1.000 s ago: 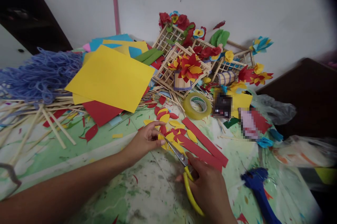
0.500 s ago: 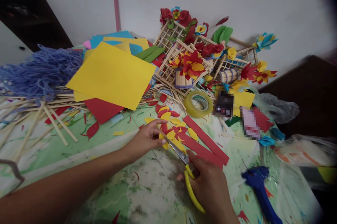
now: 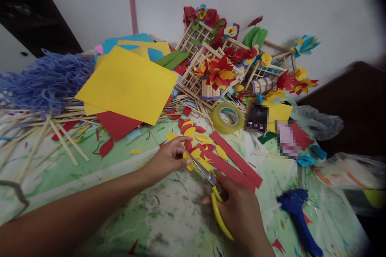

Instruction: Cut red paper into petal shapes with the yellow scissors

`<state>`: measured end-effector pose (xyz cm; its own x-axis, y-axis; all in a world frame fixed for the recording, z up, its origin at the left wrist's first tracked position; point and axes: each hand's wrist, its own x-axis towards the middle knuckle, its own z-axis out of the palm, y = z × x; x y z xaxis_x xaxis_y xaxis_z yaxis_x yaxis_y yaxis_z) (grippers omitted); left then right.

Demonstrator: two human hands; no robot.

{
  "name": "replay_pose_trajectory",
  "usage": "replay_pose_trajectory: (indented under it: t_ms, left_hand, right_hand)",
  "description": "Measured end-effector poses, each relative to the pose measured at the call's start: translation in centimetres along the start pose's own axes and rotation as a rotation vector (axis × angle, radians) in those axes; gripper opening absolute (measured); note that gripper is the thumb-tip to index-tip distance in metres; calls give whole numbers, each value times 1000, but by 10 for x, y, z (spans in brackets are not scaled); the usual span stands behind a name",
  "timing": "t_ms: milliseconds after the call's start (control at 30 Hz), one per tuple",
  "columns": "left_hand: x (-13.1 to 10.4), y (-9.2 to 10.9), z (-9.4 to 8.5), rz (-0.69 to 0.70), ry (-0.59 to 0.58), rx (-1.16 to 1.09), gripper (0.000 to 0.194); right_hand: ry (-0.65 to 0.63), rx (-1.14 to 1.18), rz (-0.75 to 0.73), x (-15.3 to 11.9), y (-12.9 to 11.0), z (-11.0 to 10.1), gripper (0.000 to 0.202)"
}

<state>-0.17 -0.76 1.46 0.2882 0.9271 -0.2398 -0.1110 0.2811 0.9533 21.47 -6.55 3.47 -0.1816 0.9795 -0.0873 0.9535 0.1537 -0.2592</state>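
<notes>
My right hand [image 3: 238, 204] is wrapped round the yellow handles of a pair of scissors [image 3: 208, 174]. Their metal blades look nearly closed and point up and left to the fingers of my left hand [image 3: 169, 154]. That hand is curled, with the thumb and index tips apart at the blade tips; whatever it pinches is too small and hidden to make out. Just beyond both hands lies a pile of red and yellow paper petals [image 3: 221, 153]. Two red paper strips [image 3: 237, 160] extend from the pile to beside my right hand.
Behind are a yellow sheet [image 3: 129, 84], a clear tape roll [image 3: 215, 122], stick frames with paper flowers [image 3: 221, 74] and blue yarn [image 3: 45, 82]. Thin wooden sticks [image 3: 64, 144] lie at left. A blue glue gun [image 3: 298, 216] rests at right, near a plastic bag [image 3: 350, 172].
Almost nothing differs. The view has shifted very slightly, and both hands and the scissors keep nearly the same place and pose.
</notes>
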Motion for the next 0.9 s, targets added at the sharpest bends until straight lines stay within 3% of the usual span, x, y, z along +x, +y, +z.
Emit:
replay_pose_trajectory:
  t_ms: [400, 700, 900]
  left_hand:
    - [-1, -1, 0, -1, -22, -45, 61]
    - [2, 2, -4, 38, 89, 12, 45]
    - [3, 5, -7, 117, 131, 90, 48]
  right_hand:
    - [15, -16, -21, -1, 0, 3, 54]
    - [185, -147, 307, 6, 14, -6, 52]
    - [239, -100, 223, 8, 18, 1, 55]
